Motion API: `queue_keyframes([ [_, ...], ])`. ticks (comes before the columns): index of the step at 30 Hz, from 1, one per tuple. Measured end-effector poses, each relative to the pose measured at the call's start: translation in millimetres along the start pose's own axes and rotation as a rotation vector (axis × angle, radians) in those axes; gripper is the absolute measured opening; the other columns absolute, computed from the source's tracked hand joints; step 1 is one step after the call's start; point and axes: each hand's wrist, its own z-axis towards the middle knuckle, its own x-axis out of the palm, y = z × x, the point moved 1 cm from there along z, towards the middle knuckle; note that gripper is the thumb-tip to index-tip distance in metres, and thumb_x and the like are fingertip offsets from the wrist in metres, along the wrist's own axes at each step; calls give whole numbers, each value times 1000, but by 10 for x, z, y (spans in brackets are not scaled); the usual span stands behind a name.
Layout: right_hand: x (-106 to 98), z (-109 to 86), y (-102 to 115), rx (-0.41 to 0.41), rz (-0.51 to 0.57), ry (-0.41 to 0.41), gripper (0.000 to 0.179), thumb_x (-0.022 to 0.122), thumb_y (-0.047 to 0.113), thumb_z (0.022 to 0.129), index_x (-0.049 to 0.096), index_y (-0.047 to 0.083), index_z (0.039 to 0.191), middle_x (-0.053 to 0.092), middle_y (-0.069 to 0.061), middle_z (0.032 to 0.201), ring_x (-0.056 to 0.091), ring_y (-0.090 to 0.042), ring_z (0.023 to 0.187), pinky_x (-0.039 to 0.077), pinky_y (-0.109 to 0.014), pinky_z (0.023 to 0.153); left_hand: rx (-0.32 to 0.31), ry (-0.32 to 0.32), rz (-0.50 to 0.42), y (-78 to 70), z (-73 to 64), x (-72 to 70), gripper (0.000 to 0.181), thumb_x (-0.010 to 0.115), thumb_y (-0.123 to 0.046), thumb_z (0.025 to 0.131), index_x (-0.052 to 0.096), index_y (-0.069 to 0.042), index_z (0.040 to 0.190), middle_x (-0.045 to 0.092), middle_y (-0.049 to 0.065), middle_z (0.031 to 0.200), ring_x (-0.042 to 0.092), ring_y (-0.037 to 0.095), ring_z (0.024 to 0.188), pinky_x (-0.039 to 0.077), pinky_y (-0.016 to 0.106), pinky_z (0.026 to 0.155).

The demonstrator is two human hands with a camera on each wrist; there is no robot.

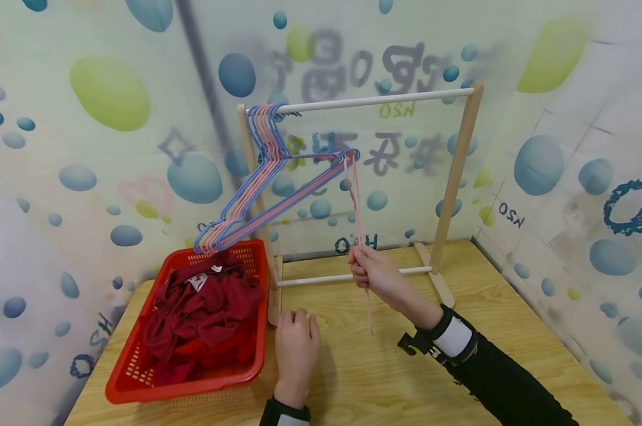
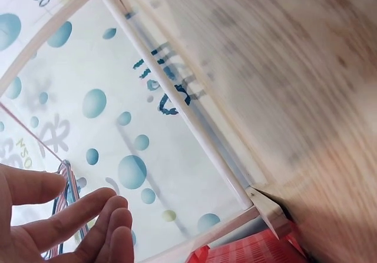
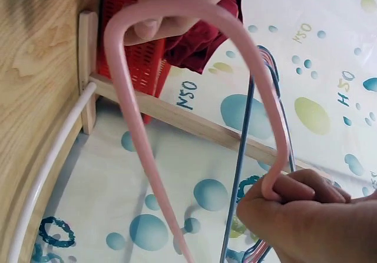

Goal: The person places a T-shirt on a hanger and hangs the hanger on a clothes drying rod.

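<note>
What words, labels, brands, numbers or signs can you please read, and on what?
"H2O", mirrored, on the pale wall covering with blue and green spots.
"N2O", mirrored, on the same covering.
Large grey characters, same covering: too blurred to read.
White label on crumpled dark-red cloth: too small to read.
White marks on black right wristband: too small.

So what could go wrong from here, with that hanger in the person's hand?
Two things, perhaps. Only the right hand grips the pink hanger, while the left hand holds nothing, so the hanger might tilt or slip. Also, the hung hangers are bunched at one end of the rail, and in the head view the pink one overlaps their tips, so it might catch on them, though how close they really are is hard to tell.
</note>
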Motion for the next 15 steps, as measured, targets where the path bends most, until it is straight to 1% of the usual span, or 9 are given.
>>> queue_keyframes([
  [4, -64, -87, -119, -4, -81, -21, 27, 22, 18, 106, 40, 2, 93, 30, 2, 67, 27, -8, 53, 25, -21, 53, -4, 9, -6, -33, -18, 0, 16, 68, -15, 85, 69, 1, 85, 59, 12, 80, 55, 27, 78, 47, 39, 70],
  [9, -159, -220, -212, -14, -109, -30, 27, 21, 15, 106, 40, 1, 93, 30, 2, 67, 25, -6, 52, 23, -21, 51, -16, 23, -4, -35, -21, 6, 16, 68, -15, 85, 69, 0, 86, 59, 12, 81, 55, 27, 78, 47, 39, 71],
  [15, -262, -374, -279, 22, -195, -66, 30, 22, 17, 106, 43, -3, 95, 30, 1, 66, 23, -6, 51, 21, -22, 49, -12, 31, 10, -36, -22, 21, 17, 68, -17, 85, 69, 0, 86, 59, 12, 80, 54, 26, 78, 46, 39, 71],
])
